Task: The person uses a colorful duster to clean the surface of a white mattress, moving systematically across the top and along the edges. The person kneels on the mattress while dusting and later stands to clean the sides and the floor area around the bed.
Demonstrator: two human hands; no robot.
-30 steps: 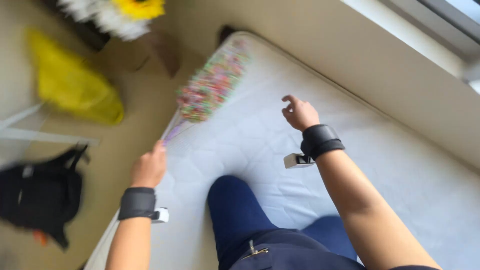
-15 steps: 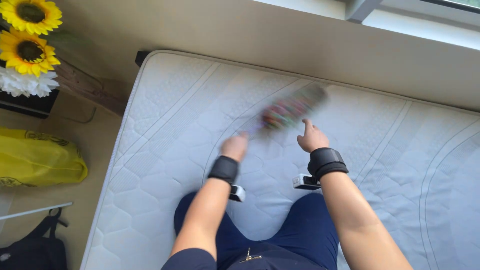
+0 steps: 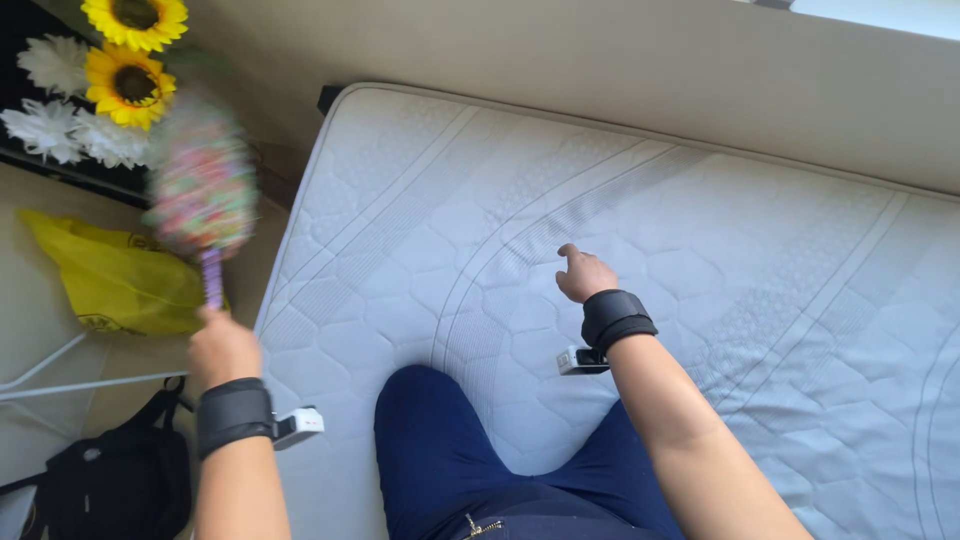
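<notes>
**Duster up at L edge of mattress, R hand resting on quilted top**

L hand closed in a fist round the purple handle of a multicolour duster. Duster head is blurred, held upright over the floor just beside the mattress L edge, in front of the artificial sunflowers & white flowers. Black wrist strap w/ small white device on L forearm.

R hand holds nothing; fingers loosely curled, thumb out, on or just over the white quilted mattress near its middle, can't tell if touching. Same strap + device on R wrist.

Person kneels on the mattress, knee in dark blue trousers between the arms.

On floor L: yellow plastic bag below the flowers, black bag near the L forearm, thin white rods between them.
</notes>
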